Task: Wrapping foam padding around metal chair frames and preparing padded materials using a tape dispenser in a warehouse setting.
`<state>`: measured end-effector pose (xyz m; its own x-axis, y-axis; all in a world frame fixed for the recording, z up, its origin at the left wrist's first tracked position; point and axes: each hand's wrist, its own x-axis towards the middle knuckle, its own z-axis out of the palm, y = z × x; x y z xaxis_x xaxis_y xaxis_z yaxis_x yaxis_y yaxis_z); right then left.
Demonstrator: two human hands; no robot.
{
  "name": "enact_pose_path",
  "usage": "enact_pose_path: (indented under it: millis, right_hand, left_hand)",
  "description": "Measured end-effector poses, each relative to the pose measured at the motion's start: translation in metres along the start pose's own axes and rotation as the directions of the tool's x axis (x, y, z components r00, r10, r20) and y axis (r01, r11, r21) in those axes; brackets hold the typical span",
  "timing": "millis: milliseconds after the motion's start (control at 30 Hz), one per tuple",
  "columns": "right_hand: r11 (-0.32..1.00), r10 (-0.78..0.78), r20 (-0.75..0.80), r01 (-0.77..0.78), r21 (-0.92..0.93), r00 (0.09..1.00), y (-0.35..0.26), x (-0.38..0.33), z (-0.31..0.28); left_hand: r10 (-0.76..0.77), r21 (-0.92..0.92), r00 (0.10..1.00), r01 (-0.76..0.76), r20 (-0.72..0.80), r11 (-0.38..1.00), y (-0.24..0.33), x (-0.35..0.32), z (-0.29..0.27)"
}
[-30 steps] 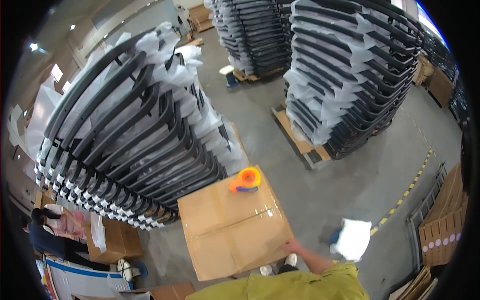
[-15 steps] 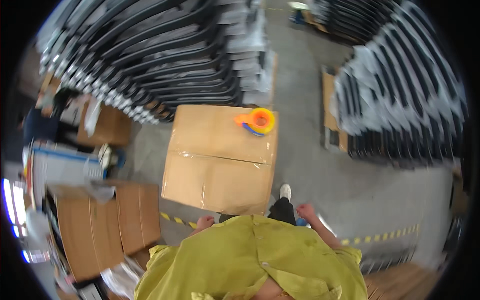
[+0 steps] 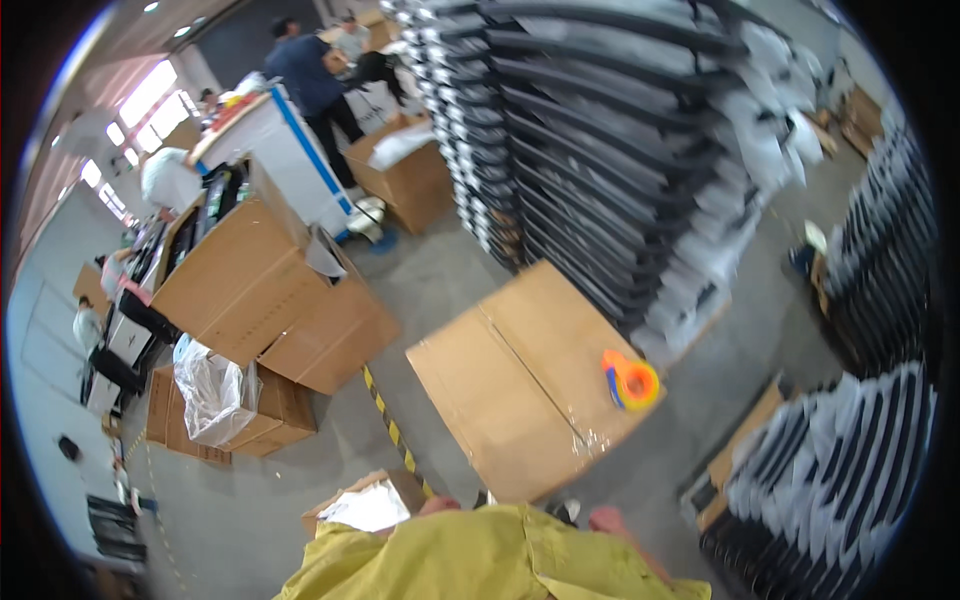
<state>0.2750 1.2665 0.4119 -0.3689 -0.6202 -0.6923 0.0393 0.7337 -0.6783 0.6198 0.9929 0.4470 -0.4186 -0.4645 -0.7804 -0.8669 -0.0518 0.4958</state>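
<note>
A closed cardboard box [image 3: 510,370] with clear tape along its seam stands in front of me. On its right corner lies an orange and yellow tape dispenser [image 3: 632,382] with a blue edge. My left hand [image 3: 440,506] hangs low by my shirt, next to a small open carton [image 3: 405,487] with white material inside; its fingers are mostly hidden. To the right of the box's near corner hangs my right hand [image 3: 606,519], blurred, its fingers unclear. Neither hand touches the box or the dispenser.
Tall stacks of black curved parts [image 3: 600,150] with white wrapping rise behind the box. Another stack [image 3: 830,460] stands at right. Large cartons [image 3: 240,270] and an open box with a plastic liner [image 3: 218,395] fill the left. Several people work beyond. Striped tape [image 3: 390,425] marks the floor.
My view has turned left and up, so the box now sits further right and looks rotated. More of the room shows. Both hands stay low at my sides; the dispenser remains on the box.
</note>
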Motion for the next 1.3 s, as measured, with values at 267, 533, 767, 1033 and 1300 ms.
enact_pose_path:
  millis: [267, 533, 767, 1033, 1300]
  right_hand:
    - [0.985, 0.085, 0.095, -0.069, -0.155, 0.992, -0.131, -0.014, 0.027]
    - [0.811, -0.236, 0.150, 0.280, -0.514, 0.960, -0.128, 0.035, 0.031]
    - [0.868, -0.150, 0.203, 0.227, -0.441, 0.968, -0.138, 0.071, 0.021]
    - [0.906, -0.101, 0.422, 0.258, -0.335, 0.901, -0.167, 0.099, -0.007]
    - [0.775, -0.247, 0.196, 0.315, -0.547, 0.949, -0.118, 0.064, -0.167]
  left_hand:
    - [0.049, -0.034, 0.994, -0.053, -0.098, 0.998, -0.033, -0.013, -0.016]
    - [-0.019, 0.116, 0.964, 0.052, -0.266, 0.992, -0.046, 0.003, -0.082]
    - [-0.022, -0.058, 0.954, 0.005, -0.301, 0.998, -0.052, 0.029, -0.056]
    - [0.041, -0.184, 0.964, -0.092, -0.262, 0.979, 0.046, 0.083, -0.018]
    - [0.183, -0.233, 0.966, -0.223, -0.181, 0.947, 0.129, 0.090, 0.082]
